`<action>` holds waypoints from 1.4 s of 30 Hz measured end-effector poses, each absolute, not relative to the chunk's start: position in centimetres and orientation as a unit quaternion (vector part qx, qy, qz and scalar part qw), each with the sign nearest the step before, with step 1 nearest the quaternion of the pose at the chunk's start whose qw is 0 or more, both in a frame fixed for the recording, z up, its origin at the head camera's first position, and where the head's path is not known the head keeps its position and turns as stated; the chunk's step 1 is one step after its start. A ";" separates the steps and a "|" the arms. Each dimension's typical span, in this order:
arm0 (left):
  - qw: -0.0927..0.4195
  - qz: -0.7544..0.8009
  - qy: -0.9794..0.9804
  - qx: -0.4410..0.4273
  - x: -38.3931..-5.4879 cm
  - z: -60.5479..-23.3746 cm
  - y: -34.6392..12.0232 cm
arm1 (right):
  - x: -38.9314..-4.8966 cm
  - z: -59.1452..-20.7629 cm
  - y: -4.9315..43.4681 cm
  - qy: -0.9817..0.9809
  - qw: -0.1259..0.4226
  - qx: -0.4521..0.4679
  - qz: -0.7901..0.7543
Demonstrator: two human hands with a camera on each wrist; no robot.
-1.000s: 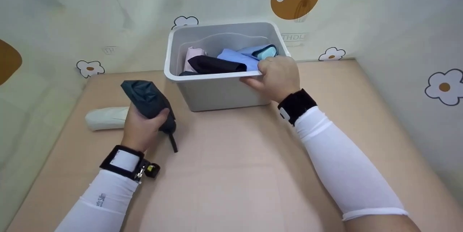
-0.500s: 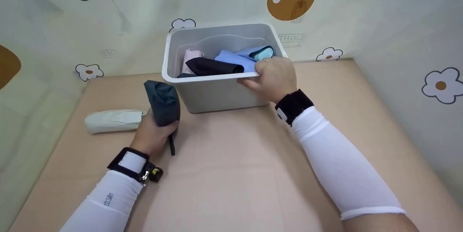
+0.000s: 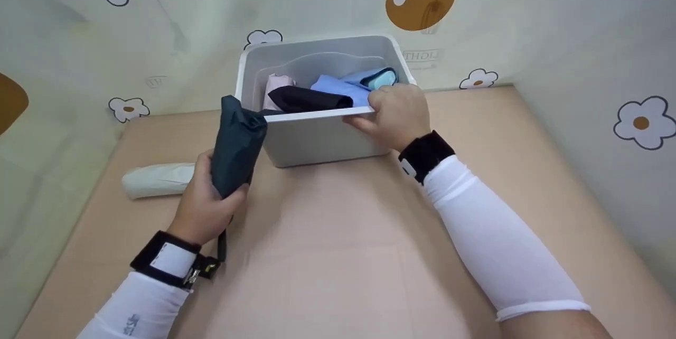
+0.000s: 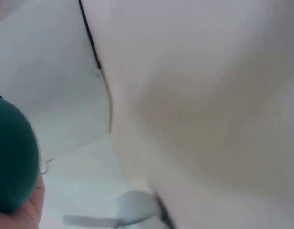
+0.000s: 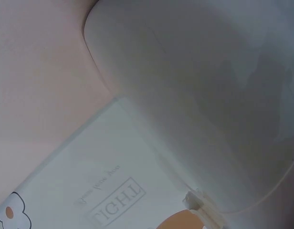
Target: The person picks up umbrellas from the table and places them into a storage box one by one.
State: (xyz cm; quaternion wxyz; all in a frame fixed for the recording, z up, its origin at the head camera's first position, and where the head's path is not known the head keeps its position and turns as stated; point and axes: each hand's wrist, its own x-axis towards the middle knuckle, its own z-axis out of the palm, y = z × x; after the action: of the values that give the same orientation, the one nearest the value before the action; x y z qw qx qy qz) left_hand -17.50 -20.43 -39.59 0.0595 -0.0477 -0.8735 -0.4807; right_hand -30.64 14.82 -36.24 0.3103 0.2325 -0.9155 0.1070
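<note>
My left hand (image 3: 198, 212) grips a folded dark green umbrella (image 3: 235, 151) in the head view. Its gathered cloth end points up and away, overlapping the front left corner of the grey bin (image 3: 327, 141). A thin strap (image 3: 222, 246) hangs below the hand. In the left wrist view the umbrella's rounded green end (image 4: 13, 157) sits at the left edge, with fingers (image 4: 32, 205) beside it. My right hand (image 3: 398, 117) holds the bin's front rim near the right corner, thumb outside. The right wrist view is filled mostly by the bin's outer wall (image 5: 185, 95).
Inside the bin lie a black rolled bundle (image 3: 311, 100), a pale pink one (image 3: 277, 85) and blue ones (image 3: 343, 88). A folded off-white umbrella (image 3: 156, 180) lies on the table (image 3: 338, 254) at left, partly behind my left hand. Patterned sheeting (image 3: 200, 6) stands behind the bin.
The green umbrella has moved right and tipped, so more of its length shows and its cloth end reaches the bin's corner. My right hand keeps its hold on the rim.
</note>
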 end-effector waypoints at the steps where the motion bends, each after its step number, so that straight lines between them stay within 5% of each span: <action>1: 0.067 -0.483 -0.872 -0.049 -17.3 -39.3 -20.4 | -30.7 -36.2 14.8 -0.916 0.310 0.233 0.107; 8: 0.106 -0.527 -0.841 -0.057 -17.4 -35.1 -18.9 | -30.7 -36.0 15.1 -0.918 0.307 0.226 0.109; 15: 0.116 -0.598 -0.792 -0.052 -21.3 -30.3 -15.9 | -30.8 -36.3 15.3 -0.921 0.303 0.223 0.105; 30: -0.017 -0.610 -0.789 0.069 -29.8 -28.3 -12.4 | -30.7 -36.6 14.8 -0.905 0.332 0.241 0.110; 42: -0.064 -0.359 -0.930 0.047 -31.9 -28.4 -11.9 | -30.6 -36.5 15.0 -0.904 0.334 0.244 0.105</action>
State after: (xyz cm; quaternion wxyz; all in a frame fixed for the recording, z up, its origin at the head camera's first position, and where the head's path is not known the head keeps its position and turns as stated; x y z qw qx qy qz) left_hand -31.93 -11.91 -28.41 -0.0636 0.0467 -0.9301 -0.3587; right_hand -30.65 14.97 -36.51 0.3337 0.2438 -0.9045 0.1054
